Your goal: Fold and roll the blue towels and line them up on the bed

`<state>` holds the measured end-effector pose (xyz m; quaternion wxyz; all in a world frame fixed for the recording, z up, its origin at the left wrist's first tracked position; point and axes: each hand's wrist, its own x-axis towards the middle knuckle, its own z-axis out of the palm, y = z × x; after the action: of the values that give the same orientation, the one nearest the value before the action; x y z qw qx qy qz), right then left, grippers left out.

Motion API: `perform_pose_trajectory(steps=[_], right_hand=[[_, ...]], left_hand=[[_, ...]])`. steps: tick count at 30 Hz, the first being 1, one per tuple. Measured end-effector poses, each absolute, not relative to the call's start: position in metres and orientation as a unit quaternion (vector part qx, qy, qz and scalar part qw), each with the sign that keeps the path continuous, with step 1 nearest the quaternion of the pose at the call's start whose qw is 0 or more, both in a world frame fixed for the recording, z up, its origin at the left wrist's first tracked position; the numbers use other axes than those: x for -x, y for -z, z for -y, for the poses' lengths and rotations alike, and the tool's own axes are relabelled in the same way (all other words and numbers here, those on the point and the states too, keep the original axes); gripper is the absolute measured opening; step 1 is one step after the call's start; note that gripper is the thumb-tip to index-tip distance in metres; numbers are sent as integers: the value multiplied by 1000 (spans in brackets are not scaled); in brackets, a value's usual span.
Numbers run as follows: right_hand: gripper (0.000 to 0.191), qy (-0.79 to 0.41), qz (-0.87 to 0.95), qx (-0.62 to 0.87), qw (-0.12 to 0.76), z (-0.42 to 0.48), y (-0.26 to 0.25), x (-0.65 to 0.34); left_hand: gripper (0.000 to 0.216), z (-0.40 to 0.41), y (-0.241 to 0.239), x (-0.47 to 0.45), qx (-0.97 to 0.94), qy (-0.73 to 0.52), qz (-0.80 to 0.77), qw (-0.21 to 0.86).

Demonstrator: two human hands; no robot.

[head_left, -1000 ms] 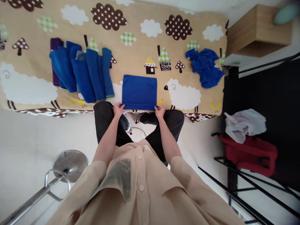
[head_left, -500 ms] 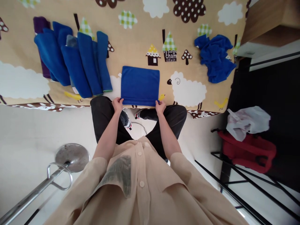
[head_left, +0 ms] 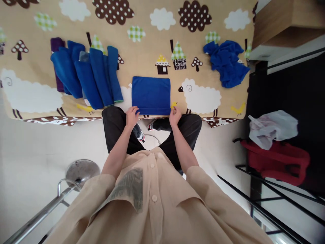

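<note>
A blue cloth (head_left: 151, 95), folded into a flat rectangle, lies at the near edge of a table covered by a tan cloth printed with clouds and sheep (head_left: 203, 20). My left hand (head_left: 132, 117) is at the cloth's near left corner, fingers closed on the edge. At the near right corner my right hand (head_left: 175, 116) pinches the edge the same way. I sit with my knees under the table edge.
Several folded blue cloths (head_left: 87, 76) overlap in a row at the left, with a purple one (head_left: 57, 45) behind them. A crumpled blue cloth (head_left: 227, 62) lies at the right. A wooden shelf (head_left: 286, 23), a red bag (head_left: 276, 162) under white plastic, and a metal stool (head_left: 82, 171) stand nearby.
My hands have drawn slightly nearer me along the cloth's near edge, the left one shifting right. The view has shifted; the cloth stays flat.
</note>
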<state>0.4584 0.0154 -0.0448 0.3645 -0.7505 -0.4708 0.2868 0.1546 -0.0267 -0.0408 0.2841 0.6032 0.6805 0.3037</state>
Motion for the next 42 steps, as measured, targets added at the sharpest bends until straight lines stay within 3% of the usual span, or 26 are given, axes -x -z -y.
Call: perform_pose_trajectory(steps=[4,8,16,23,35,42], right_hand=[[38,-324,645,641,261,4,35,-449],[56,-338,670,640,165,8,39,-445],[66,-316,664,664,139,-7,50,-450],[62,-321,645,675,156,-18,56,-456],[55,-355,607,677,216,5,42,-461],[49,-378,561,675,295,3,46,-469]], left_hand=[[43,34,39,-162,-646,-234,-651,322],[66,37,44,-162,-647,-186,-663,326],[71,24,63,-153,-638,-199,-666,331],[58,12,84,-142,-622,-252,-649,359],[46,32,41,-146,-628,-153,-699,307],[44,24,52,-138,-522,-279,-724,353]])
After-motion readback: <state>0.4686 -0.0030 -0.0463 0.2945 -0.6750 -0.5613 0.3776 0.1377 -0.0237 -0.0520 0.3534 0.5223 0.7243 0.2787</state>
